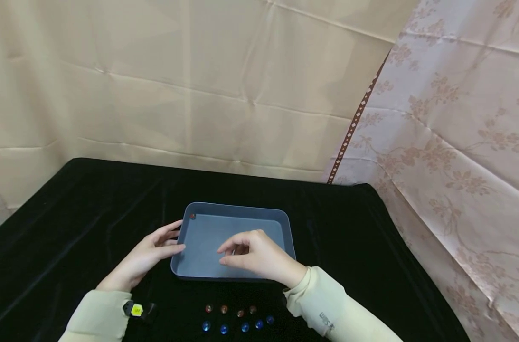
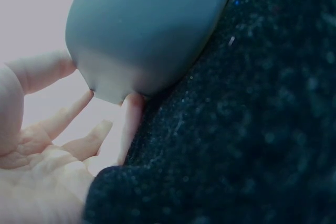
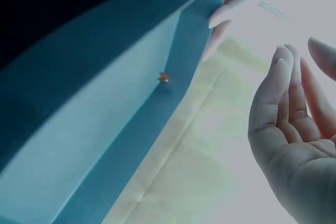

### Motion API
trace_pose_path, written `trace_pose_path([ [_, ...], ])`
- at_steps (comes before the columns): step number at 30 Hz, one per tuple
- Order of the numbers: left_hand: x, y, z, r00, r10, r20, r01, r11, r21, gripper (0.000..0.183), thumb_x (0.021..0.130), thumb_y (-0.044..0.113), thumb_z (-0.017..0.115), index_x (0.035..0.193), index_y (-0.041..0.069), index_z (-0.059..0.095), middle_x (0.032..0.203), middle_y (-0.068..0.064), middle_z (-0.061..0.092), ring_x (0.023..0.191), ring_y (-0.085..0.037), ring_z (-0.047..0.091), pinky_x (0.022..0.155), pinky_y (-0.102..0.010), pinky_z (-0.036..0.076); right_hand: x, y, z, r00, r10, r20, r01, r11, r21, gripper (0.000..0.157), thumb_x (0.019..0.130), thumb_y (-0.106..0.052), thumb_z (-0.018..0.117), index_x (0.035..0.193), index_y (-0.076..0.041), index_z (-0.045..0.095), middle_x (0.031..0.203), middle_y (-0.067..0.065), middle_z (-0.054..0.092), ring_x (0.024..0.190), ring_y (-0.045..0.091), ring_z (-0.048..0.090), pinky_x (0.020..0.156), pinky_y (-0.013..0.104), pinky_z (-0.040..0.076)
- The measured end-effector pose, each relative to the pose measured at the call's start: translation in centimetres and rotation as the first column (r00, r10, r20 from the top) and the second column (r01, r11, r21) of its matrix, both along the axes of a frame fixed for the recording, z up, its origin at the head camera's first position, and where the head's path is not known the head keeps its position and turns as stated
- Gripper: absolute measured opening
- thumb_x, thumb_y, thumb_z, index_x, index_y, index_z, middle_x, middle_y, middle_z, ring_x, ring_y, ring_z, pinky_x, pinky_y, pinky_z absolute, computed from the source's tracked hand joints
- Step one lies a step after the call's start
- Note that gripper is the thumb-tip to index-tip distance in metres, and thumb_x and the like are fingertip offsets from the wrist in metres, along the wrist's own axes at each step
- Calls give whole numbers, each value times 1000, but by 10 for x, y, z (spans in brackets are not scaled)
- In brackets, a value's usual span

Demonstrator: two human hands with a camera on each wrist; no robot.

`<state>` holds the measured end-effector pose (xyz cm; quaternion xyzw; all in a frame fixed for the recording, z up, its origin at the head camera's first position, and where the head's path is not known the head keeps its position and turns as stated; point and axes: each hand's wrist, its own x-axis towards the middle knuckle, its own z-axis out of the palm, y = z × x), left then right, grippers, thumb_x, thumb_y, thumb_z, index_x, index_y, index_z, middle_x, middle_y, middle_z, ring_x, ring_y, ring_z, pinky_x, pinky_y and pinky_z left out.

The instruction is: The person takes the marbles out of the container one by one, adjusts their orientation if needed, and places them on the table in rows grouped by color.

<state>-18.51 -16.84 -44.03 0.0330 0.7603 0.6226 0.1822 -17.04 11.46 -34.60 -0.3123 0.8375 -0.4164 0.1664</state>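
A shallow blue-grey tray [image 1: 203, 259] lies on the black cloth. My left hand [image 1: 150, 254] holds its left side, thumb over the rim and fingers against the outer wall; the left wrist view shows those fingertips [image 2: 133, 103] at the tray wall [image 2: 142, 19]. One reddish marble [image 1: 193, 216] sits in the tray's far left corner, seen also in the right wrist view as a small red marble [image 3: 164, 77]. Above the tray floor hovers my right hand [image 1: 259, 256], its fingers loosely bent, with a gap between thumb and fingertips and nothing held there.
In front of the tray, several reddish marbles [image 1: 223, 309] form a row on the black cloth [image 1: 92, 228]. A row of several blue marbles [image 1: 245, 327] lies nearer. Behind the table hangs a cream curtain [image 1: 199, 95]; a floral curtain [image 1: 447, 118] hangs to the right.
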Motion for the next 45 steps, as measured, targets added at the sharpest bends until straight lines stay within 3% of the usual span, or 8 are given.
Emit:
trace_pose_path([
  [9, 0, 0, -3, 1000, -12, -6, 12, 1000, -2, 74, 99, 30, 59, 158, 12, 20, 153, -27, 35, 129, -35, 53, 108, -58, 42, -17, -10, 6, 997, -75, 28, 75, 997, 23, 19, 92, -21, 69, 109, -15, 74, 90, -4, 70, 75, 8, 60, 64, 21, 50],
  [16, -1, -1, -1, 1000, -6, -4, 6, 1000, -1, 75, 97, 32, 61, 158, 13, 22, 153, -26, 36, 130, -35, 53, 109, -58, 41, -33, -15, 8, 995, -97, 28, 96, 995, 5, 20, 93, -23, 69, 109, -12, 74, 95, 2, 71, 77, 9, 61, 67, 22, 52],
  [31, 0, -2, -2, 1000, -11, -1, 11, 1000, -7, 75, 98, 34, 61, 158, 13, 21, 153, -27, 35, 130, -35, 52, 108, -57, 42, -54, -28, 10, 991, -134, -8, 134, 990, 50, 18, 93, -20, 69, 108, -13, 75, 94, 0, 71, 80, 11, 62, 70, 23, 54],
  [45, 1, 0, -2, 1000, -8, -13, 8, 1000, -17, 75, 98, 33, 60, 158, 13, 21, 153, -27, 35, 132, -38, 50, 109, -60, 40, -78, -43, -6, 980, -197, -17, 197, 975, 100, 22, 92, -19, 70, 110, -7, 74, 90, -1, 72, 77, 12, 62, 71, 24, 53],
])
